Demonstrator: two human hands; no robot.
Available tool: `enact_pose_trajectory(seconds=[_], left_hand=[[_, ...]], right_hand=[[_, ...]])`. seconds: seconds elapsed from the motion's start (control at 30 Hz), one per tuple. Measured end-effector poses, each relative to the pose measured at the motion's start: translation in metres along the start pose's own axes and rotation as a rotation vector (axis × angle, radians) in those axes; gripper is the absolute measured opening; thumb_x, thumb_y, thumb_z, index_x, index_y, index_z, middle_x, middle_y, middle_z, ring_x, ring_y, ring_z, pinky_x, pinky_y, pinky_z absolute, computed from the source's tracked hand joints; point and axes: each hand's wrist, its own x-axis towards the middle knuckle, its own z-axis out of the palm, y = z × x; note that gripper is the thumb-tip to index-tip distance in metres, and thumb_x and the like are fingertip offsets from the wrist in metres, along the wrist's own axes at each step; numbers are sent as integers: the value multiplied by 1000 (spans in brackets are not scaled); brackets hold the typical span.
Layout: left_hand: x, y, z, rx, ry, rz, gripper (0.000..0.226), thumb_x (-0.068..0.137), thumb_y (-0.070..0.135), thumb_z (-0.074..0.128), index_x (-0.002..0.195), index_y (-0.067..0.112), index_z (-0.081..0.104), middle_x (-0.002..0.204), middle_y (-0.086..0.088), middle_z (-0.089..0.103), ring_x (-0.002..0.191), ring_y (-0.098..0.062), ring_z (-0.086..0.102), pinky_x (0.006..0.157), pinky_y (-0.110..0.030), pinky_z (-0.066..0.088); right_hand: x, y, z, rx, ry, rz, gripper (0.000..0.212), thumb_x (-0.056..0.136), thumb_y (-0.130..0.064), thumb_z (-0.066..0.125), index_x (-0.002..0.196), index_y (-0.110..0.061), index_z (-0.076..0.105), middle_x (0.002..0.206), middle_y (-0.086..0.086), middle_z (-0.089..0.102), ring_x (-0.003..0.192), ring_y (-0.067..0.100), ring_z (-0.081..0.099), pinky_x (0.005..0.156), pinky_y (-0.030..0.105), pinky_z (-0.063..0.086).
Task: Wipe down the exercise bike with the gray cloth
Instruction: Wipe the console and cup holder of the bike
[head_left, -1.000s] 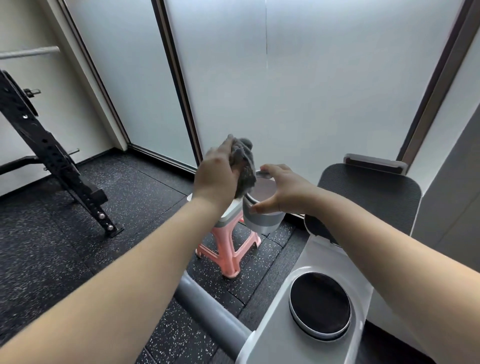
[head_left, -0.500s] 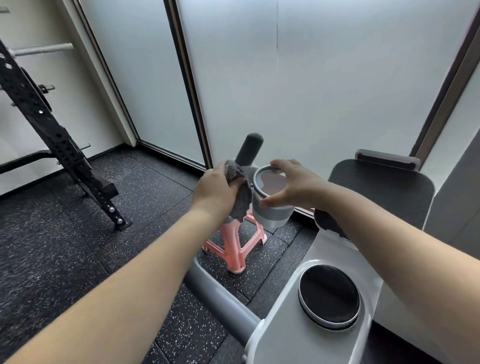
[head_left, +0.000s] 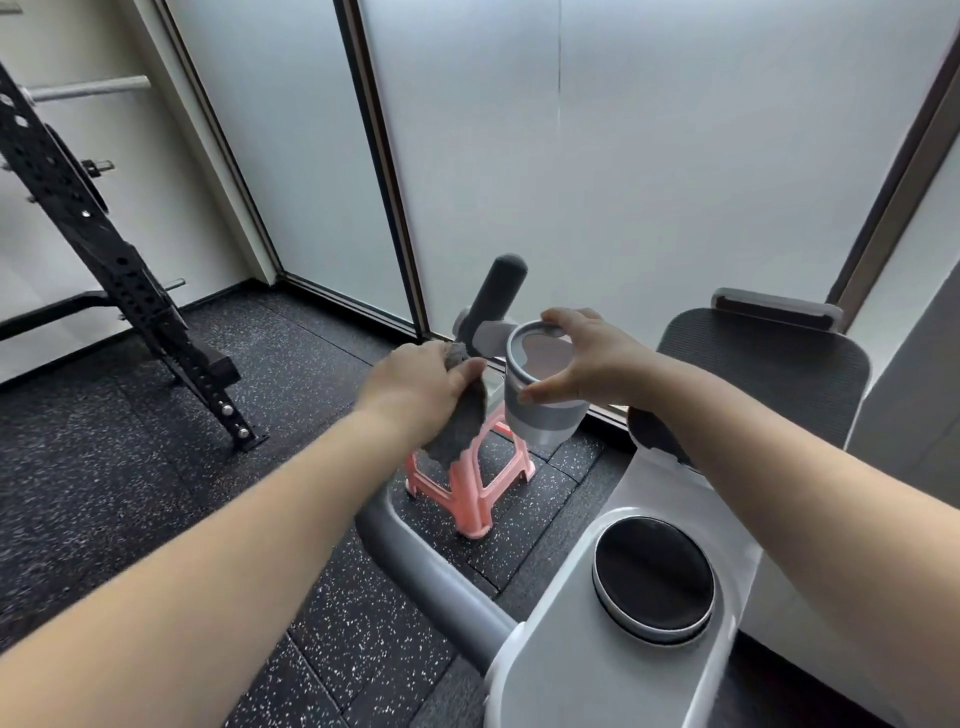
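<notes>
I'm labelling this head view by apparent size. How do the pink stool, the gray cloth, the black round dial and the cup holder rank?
Largest to smallest as they look:
1. Black round dial, though it is nearest the camera
2. Pink stool, partly hidden
3. Cup holder and gray cloth: too alike to rank, the cloth partly hidden in the left hand

pink stool (head_left: 470, 488) top hidden behind gray cloth (head_left: 460, 423), squat rack (head_left: 104, 249) cut off at left edge

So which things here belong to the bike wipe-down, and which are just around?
In use:
- gray cloth, in the left hand
- bike cup holder, gripped by the right hand
- handlebar grip
- bike body

Just around:
- pink stool
- black rack
- mesh chair
</notes>
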Motion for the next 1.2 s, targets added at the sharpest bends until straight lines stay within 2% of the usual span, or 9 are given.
enact_pose_trajectory(seconds=[0.13, 0.3, 0.4, 0.5, 0.57, 0.83, 0.97, 1.03, 1.2], left_hand=[[-20, -10, 9, 71, 121, -2, 30, 93, 31, 47, 123, 27, 51, 108, -14, 62, 97, -35, 58, 73, -36, 41], [-68, -44, 15, 50, 108, -1, 53, 90, 22, 54, 141, 29, 38, 132, -5, 56, 118, -26, 53, 97, -36, 42], [-93, -62, 16, -84, 96, 82, 54, 88, 13, 56, 138, 27, 43, 147, 1, 40, 136, -15, 36, 114, -26, 23], [-115, -60, 15, -127, 63, 195, 47, 89, 9, 53, 132, 27, 52, 149, 6, 35, 141, -10, 23, 110, -11, 5], [-128, -54, 18, -134, 58, 246, 46, 89, 8, 52, 131, 27, 53, 146, 9, 39, 141, -6, 19, 106, -6, 0], [-171, -25, 27, -192, 96, 275, 54, 82, 23, 36, 135, 26, 47, 142, 8, 44, 138, -7, 26, 106, -3, -2], [-191, 1, 31, -239, 20, 394, 60, 72, 24, 32, 126, 16, 57, 130, -3, 58, 128, -19, 45, 111, -13, 9], [-193, 1, 29, -313, -43, 436, 65, 68, 24, 29, 126, 15, 58, 127, -2, 59, 125, -16, 45, 110, -14, 15], [-178, -44, 22, -267, -69, 579, 49, 82, 16, 44, 130, 23, 53, 131, 4, 56, 126, -11, 43, 114, -24, 23]], right_hand=[[0, 0, 0, 3, 0, 7, 101, 62, -46, 81, 146, -20, 30, 143, 0, 36, 129, 18, 40, 99, 22, 29], [-2, 0, 0, -12, 14, 11, 98, 64, -45, 80, 145, -21, 30, 144, 1, 35, 130, 18, 40, 95, 22, 28], [-3, -2, 0, -9, 13, 17, 95, 66, -43, 80, 145, -22, 31, 145, 2, 34, 131, 19, 39, 96, 24, 29], [-4, -3, 0, -4, 11, 29, 95, 66, -43, 79, 145, -22, 30, 146, 2, 33, 132, 20, 38, 96, 25, 29], [-4, -4, 0, -8, 10, 35, 97, 65, -45, 80, 146, -22, 30, 147, 1, 32, 132, 20, 37, 97, 25, 28], [-2, -4, 1, -23, 15, 51, 95, 66, -45, 79, 145, -23, 31, 147, 2, 33, 133, 21, 36, 103, 30, 30], [-3, -5, 2, -35, 13, 60, 96, 65, -46, 79, 145, -24, 31, 148, 1, 33, 135, 21, 34, 105, 31, 29], [-4, -6, 2, -38, 12, 64, 97, 65, -47, 79, 146, -24, 31, 149, 1, 32, 136, 21, 33, 107, 32, 29], [-6, -7, 2, -49, 14, 75, 98, 65, -47, 79, 147, -24, 30, 151, 1, 32, 138, 20, 31, 110, 32, 27]])
